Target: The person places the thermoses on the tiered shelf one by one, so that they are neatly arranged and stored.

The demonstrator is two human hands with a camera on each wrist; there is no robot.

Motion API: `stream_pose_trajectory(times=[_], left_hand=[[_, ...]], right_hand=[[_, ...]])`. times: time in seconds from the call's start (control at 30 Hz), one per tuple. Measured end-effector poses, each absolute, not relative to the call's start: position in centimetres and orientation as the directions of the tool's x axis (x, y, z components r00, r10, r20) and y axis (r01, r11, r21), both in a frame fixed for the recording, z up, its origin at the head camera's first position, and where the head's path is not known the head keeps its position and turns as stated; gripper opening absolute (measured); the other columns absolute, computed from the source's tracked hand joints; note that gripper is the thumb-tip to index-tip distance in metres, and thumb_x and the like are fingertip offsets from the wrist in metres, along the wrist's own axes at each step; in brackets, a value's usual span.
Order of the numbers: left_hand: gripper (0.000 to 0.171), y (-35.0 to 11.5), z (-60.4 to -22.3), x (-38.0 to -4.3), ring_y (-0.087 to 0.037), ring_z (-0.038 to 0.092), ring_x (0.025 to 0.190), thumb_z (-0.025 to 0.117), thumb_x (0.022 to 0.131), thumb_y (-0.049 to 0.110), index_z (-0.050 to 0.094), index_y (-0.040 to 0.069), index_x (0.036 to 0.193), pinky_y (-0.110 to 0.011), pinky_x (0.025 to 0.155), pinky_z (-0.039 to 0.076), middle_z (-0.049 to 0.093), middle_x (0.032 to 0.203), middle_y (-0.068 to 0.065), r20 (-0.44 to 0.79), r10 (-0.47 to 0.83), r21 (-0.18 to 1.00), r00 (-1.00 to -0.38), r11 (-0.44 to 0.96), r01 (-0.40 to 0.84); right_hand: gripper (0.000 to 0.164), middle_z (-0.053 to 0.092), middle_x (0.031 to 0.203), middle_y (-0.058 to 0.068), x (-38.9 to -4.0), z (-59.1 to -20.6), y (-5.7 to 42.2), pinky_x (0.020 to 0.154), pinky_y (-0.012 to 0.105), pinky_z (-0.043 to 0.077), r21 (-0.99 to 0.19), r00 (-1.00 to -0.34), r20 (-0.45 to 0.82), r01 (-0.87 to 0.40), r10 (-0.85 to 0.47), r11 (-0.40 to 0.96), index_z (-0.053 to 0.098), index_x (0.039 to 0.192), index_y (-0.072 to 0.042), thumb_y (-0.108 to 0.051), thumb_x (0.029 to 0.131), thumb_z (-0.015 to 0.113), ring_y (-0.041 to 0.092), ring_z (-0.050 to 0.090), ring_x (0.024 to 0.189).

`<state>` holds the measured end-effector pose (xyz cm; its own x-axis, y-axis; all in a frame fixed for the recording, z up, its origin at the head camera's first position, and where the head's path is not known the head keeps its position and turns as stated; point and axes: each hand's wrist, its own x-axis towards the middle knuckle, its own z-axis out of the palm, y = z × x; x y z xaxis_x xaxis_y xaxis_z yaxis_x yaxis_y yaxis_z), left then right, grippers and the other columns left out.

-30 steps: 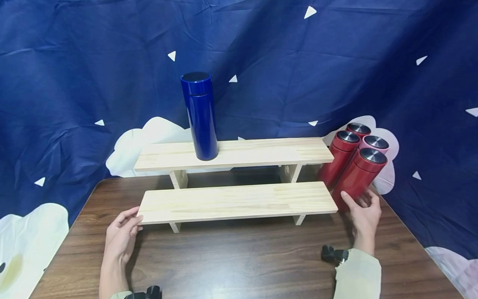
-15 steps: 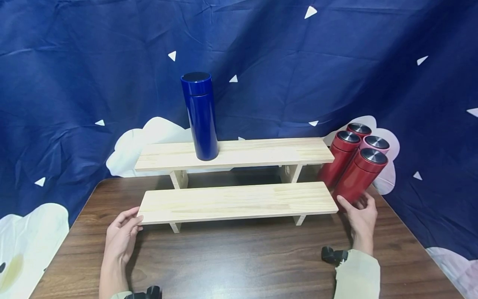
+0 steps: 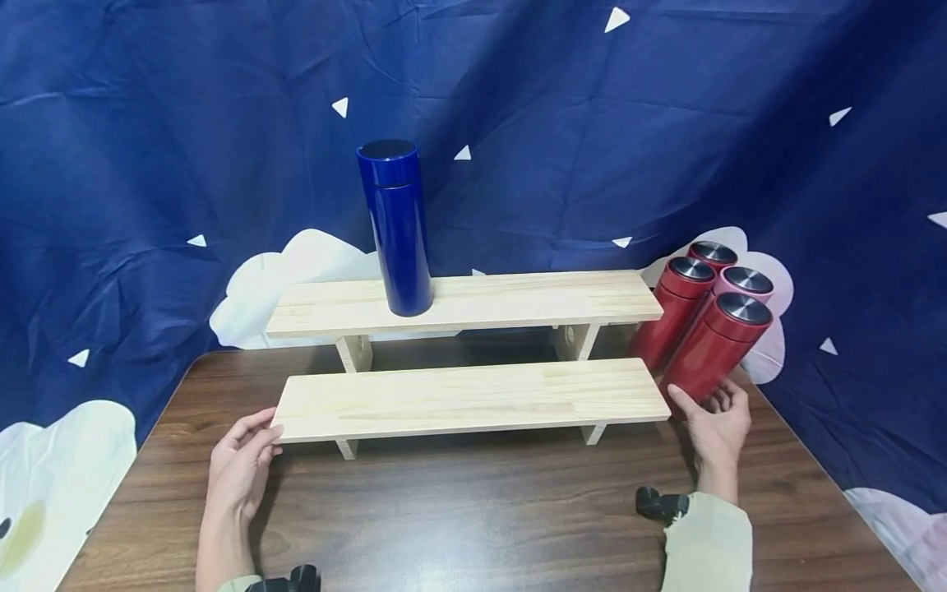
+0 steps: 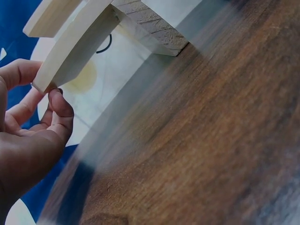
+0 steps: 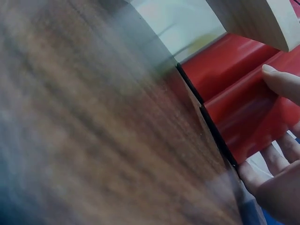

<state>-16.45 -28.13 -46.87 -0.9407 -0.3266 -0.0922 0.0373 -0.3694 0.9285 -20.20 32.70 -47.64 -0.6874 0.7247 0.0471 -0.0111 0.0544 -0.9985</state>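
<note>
**Left hand (image 3: pixel 240 460) on lower board (image 3: pixel 466 400), right hand (image 3: pixel 719 429) on front red flask (image 3: pixel 716 345)**

Bearings are taken from the centre of the head view, with 12 o'clock at the far side.

Nearest, from 5 to 7 o'clock, lies the brown wood-grain table (image 3: pixel 473 518). At 8 o'clock the left hand's grip pinches the near left corner of the lower board between thumb and fingers. This seems a steadying hold, since the board rests on its own supports.

At 4 o'clock the right hand's grip is curled round the lower part of the front red flask, thumb on one side and fingers on the other (the right wrist view shows its dark base close to the table; actual contact cannot be confirmed). The low hold probably keeps the hand clear of the neighbouring lids.

Behind that flask, at about 3 o'clock, are a second red flask (image 3: pixel 672 316), a pink flask (image 3: pixel 747 281), mostly hidden, and a rear red flask (image 3: pixel 713 253). They are grouped closely beside the boards' right ends, presumably to save room.

Farther off, the upper board (image 3: pixel 533 298) sits higher and behind the lower one, likely so that both surfaces remain reachable. On it, at 10 o'clock, a blue flask (image 3: pixel 397 234) stands upright, left of centre. Beyond hangs blue cloth (image 3: pixel 533 107) at 12 o'clock.
</note>
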Motion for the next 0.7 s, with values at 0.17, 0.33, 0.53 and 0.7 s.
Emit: stream_pose_trajectory(times=[0.17,0.33,0.53,0.7], left_hand=[[0.024,-28.0,-46.8,-16.5,-0.011,0.061,0.077,0.066,0.092,-0.011,0.073,0.010,0.102,-0.023,0.066,0.051,0.064,0.095,-0.002,-0.087,-0.321,0.928,-0.943,-0.369,0.040],[0.023,-28.0,-46.8,-16.4,-0.011,0.061,0.078,0.067,0.091,-0.009,0.073,0.010,0.103,-0.023,0.066,0.051,0.064,0.094,-0.001,-0.101,-0.335,0.934,-0.937,-0.356,0.027],[0.023,-28.1,-46.9,-16.4,-0.011,0.061,0.077,0.067,0.091,-0.010,0.074,0.009,0.103,-0.023,0.065,0.051,0.064,0.094,-0.002,-0.088,-0.330,0.928,-0.940,-0.369,0.042],[0.023,-28.2,-46.9,-16.3,-0.011,0.060,0.078,0.067,0.092,-0.009,0.074,0.011,0.103,-0.022,0.066,0.051,0.064,0.095,-0.001,-0.081,-0.324,0.936,-0.943,-0.350,0.040]], right_hand=[[0.076,0.055,0.136,0.008,-19.9,-47.6,32.7,0.104,0.028,0.044,-0.999,-0.657,0.048,-0.041,0.753,0.029,0.048,0.139,-0.017,-0.003,0.076,0.088,0.015,0.054,0.118],[0.071,0.060,0.125,0.000,-19.5,-47.4,32.8,0.096,0.020,0.046,-0.994,-0.638,0.061,-0.107,0.768,-0.010,0.053,0.133,-0.019,-0.001,0.074,0.089,0.013,0.056,0.113],[0.062,0.061,0.107,-0.005,-19.1,-46.8,32.8,0.078,0.013,0.048,-0.974,-0.615,0.090,-0.219,0.783,-0.059,0.058,0.120,-0.020,0.005,0.071,0.089,0.011,0.058,0.100],[0.050,0.059,0.090,-0.003,-18.9,-45.5,32.4,0.066,0.012,0.049,-0.953,-0.568,0.107,-0.292,0.816,-0.078,0.062,0.106,-0.019,0.006,0.071,0.088,0.008,0.055,0.081]])
